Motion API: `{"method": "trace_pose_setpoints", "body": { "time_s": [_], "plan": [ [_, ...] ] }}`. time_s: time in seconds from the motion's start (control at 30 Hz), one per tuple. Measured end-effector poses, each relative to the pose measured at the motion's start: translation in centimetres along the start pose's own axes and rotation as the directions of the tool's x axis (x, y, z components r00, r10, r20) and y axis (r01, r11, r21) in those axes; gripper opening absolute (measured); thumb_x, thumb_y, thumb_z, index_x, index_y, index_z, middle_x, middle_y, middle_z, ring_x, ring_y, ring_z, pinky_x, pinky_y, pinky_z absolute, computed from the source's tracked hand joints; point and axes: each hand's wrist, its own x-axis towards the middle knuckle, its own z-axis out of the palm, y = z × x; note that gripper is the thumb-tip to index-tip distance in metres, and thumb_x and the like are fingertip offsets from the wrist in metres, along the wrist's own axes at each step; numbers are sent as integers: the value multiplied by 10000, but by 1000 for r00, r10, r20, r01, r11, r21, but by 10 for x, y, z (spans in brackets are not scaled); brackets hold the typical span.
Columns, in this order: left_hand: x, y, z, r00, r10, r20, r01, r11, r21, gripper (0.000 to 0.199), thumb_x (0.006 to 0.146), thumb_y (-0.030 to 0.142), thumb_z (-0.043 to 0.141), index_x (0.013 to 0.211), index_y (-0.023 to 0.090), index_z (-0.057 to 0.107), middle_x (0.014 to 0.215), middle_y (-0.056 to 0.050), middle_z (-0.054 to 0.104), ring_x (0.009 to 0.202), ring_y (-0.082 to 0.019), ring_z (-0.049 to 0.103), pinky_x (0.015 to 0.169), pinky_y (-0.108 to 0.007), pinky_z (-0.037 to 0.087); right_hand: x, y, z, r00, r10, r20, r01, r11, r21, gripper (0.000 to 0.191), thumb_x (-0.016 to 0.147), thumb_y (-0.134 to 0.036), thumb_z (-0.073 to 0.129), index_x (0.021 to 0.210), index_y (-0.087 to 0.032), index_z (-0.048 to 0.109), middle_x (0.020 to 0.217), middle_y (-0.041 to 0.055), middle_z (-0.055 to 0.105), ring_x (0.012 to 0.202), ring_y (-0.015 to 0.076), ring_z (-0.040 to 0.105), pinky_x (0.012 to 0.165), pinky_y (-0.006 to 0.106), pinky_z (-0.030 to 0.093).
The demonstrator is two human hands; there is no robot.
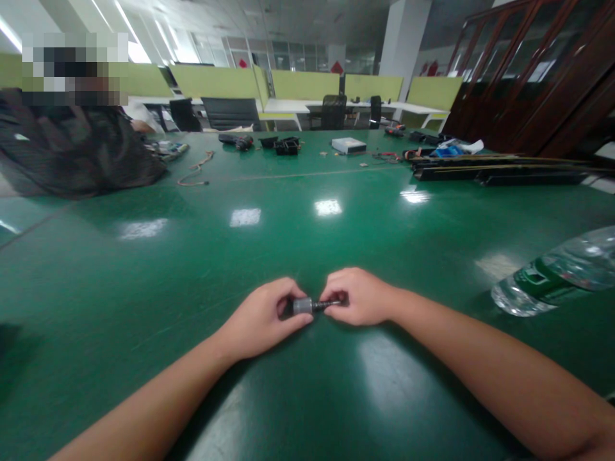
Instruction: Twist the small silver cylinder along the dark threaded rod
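My left hand [263,315] is closed round a small grey metal cylinder [302,306], with thumb and fingers gripping its sides. A thin dark rod [319,306], ridged like a screw thread, sticks out of the cylinder's right end. My right hand [358,296] pinches this rod between thumb and fingertips, and a short end of it shows past the grip. Rod and cylinder lie level, in line with each other, just over the green tabletop [298,250]. Part of the cylinder's left end is hidden in my left hand.
A clear water bottle [557,275] lies at the right. Along the far side are black strips [446,168], a white box [348,146], black parts [286,146], a power tool [235,141] and a cord [195,173]. A dark bag [72,144] stands far left, near a person.
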Motion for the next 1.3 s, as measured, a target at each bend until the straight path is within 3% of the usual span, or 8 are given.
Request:
{"method": "trace_pose_setpoints", "body": {
  "time_s": [0.5, 0.83, 1.03, 1.3],
  "plan": [
    [0, -1, 1, 1000, 6, 5, -6, 1000, 10, 245, 843, 426, 671, 912, 191, 659, 734, 12, 580, 650, -151, 529, 596, -252, 359, -2, 10, -6, 999, -38, -12, 38, 999, -1, 57, 733, -205, 727, 760, -166, 696, 717, -1, 653, 662, 123, 576, 654, 244, 435],
    [0, 1, 0, 1000, -14, 10, 13, 1000, 13, 265, 851, 448, 653, 914, 190, 665, 717, 13, 571, 637, -148, 516, 583, -247, 357, -5, 17, -16, 1000, -8, 20, 9, 1000, -11, 40, 719, -174, 719, 749, -162, 696, 706, -6, 641, 645, 110, 564, 629, 227, 424],
    [0, 0, 0, 1000, -3, 8, 3, 1000, 19, 282, 862, 466, 638, 909, 188, 659, 724, 8, 567, 646, -154, 513, 589, -251, 362, -8, 27, -28, 997, 77, 28, -77, 997, 4, 44, 684, -126, 710, 703, -147, 676, 669, -11, 624, 597, 97, 545, 573, 209, 410],
    [-1, -1, 1, 1000, -6, 11, 6, 1000, 19, 261, 856, 442, 653, 916, 188, 657, 725, 10, 572, 650, -155, 520, 593, -252, 360, -6, 17, -19, 996, 67, 60, -68, 998, 6, 52, 707, -169, 724, 753, -151, 710, 693, -4, 644, 615, 101, 558, 593, 216, 420]
  ]
}}
